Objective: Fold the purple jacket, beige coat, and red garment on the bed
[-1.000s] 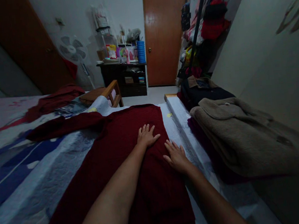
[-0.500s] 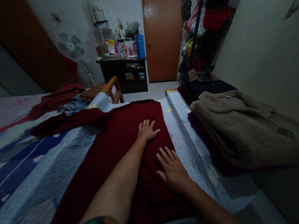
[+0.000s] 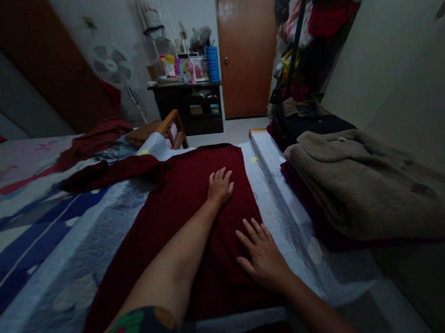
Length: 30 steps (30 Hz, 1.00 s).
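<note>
A dark red long-sleeved garment [image 3: 185, 191] lies spread over a pale blue-grey cover [image 3: 97, 264], one sleeve stretched out to the left. My left hand [image 3: 220, 186] rests palm down on the upper right part of the garment, its fingers extended. Lower down, near the garment's right edge, my right hand [image 3: 262, 255] lies flat with its fingers spread. Neither hand grips the cloth. The left forearm crosses over the garment and hides part of its middle.
To the right is a pile of folded clothes with a brown-grey coat [image 3: 359, 184] on top. A wooden armrest [image 3: 172, 121] rises at the far side. Patterned bedding [image 3: 23, 235] and a rust-coloured cloth [image 3: 93, 143] lie left. A fan [image 3: 112, 67] and a dark cabinet [image 3: 188, 112] stand behind.
The view has shifted slightly. My left hand's fingers and thumb have drawn closer together on the garment. My right hand stays near the garment's right edge.
</note>
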Each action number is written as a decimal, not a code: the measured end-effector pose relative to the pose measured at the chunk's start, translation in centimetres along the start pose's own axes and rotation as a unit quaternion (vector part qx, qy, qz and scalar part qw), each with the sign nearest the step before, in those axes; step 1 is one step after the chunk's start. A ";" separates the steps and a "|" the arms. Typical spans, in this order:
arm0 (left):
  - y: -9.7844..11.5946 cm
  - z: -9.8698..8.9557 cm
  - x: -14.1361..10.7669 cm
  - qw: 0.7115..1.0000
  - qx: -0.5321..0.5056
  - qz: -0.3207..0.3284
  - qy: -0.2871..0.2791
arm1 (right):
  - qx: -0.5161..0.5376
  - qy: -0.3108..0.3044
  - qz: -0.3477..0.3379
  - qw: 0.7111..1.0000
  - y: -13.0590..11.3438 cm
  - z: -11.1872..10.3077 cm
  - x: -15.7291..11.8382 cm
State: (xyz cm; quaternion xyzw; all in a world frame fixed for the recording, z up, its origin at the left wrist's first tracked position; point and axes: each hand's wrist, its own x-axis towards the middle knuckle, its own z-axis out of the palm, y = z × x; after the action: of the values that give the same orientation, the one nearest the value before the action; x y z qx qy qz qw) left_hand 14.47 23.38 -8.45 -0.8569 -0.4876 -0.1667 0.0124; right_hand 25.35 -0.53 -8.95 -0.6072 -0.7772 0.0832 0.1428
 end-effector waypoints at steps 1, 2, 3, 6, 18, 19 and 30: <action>0.3 -0.5 -0.5 1.000 0.001 0.020 -0.002 | 0.000 0.001 0.000 1.000 0.0 0.0 0.0; 0.6 -1.0 -1.2 0.999 0.000 0.042 -0.017 | 0.001 0.002 0.000 1.000 0.0 -0.1 0.1; 0.9 -1.5 -2.1 0.997 -0.001 0.060 -0.038 | 0.001 0.004 -0.001 1.000 0.0 -0.1 0.1; 1.4 -2.6 -5.8 0.992 -0.008 0.091 -0.085 | 0.001 0.009 -0.002 1.000 0.1 0.0 0.1; 1.7 -4.2 -15.6 0.977 -0.034 0.063 -0.200 | -0.016 0.010 -0.003 1.000 0.0 0.3 0.1; 1.7 -3.9 -15.6 0.978 -0.030 0.063 -0.194 | -0.018 0.008 -0.002 1.000 0.0 0.3 0.1; 1.6 -3.5 -15.8 0.980 -0.020 0.062 -0.187 | -0.027 -0.026 -0.013 0.999 -0.2 0.1 -2.6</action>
State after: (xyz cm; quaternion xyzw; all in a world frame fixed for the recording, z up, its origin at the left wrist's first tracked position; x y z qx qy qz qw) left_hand 7.42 8.73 -9.62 -0.9018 -0.4234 -0.0120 -0.0860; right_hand 25.73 -3.06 -9.35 -0.5985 -0.7904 0.0761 0.1065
